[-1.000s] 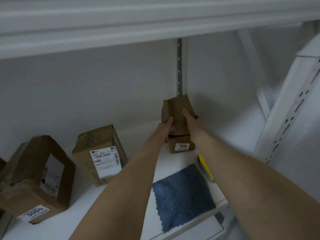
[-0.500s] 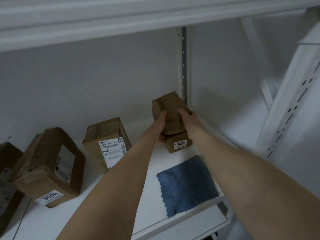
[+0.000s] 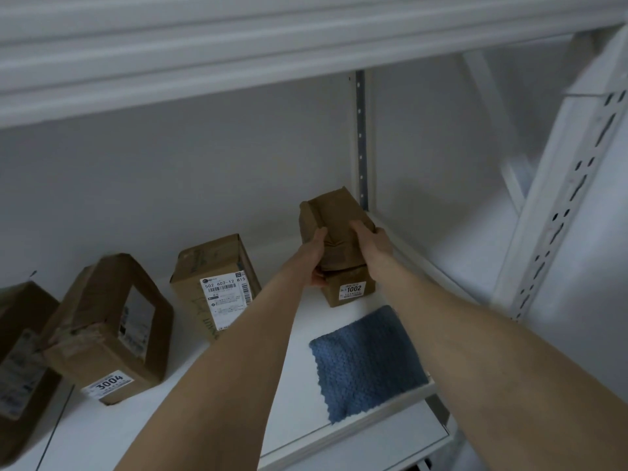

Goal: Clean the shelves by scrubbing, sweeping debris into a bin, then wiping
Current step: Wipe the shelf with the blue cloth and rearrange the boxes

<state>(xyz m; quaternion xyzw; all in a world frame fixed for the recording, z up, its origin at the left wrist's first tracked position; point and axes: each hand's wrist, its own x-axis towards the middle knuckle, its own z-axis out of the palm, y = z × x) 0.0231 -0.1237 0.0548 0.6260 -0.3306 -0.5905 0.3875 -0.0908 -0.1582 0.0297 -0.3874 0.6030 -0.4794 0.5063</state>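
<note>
A small brown cardboard box (image 3: 336, 226) labelled 1002 stands at the back right of the white shelf (image 3: 299, 334). My left hand (image 3: 314, 256) grips its left side and my right hand (image 3: 373, 243) grips its right side. Whether the box touches the shelf or hangs just above it I cannot tell. A blue cloth (image 3: 365, 362) lies flat on the shelf near the front edge, between my forearms and below the box.
A box with a barcode label (image 3: 214, 283) stands left of the held one. Further left lie a tilted box labelled 3004 (image 3: 112, 328) and another box (image 3: 20, 362) at the frame edge. A slotted white upright (image 3: 560, 198) rises at the right; another shelf (image 3: 238, 45) hangs overhead.
The view has shifted right and down across the frames, so the boxes appear further right. A yellow item beside the cloth a second ago is out of sight. Both hands keep their grip on the 1002 box.
</note>
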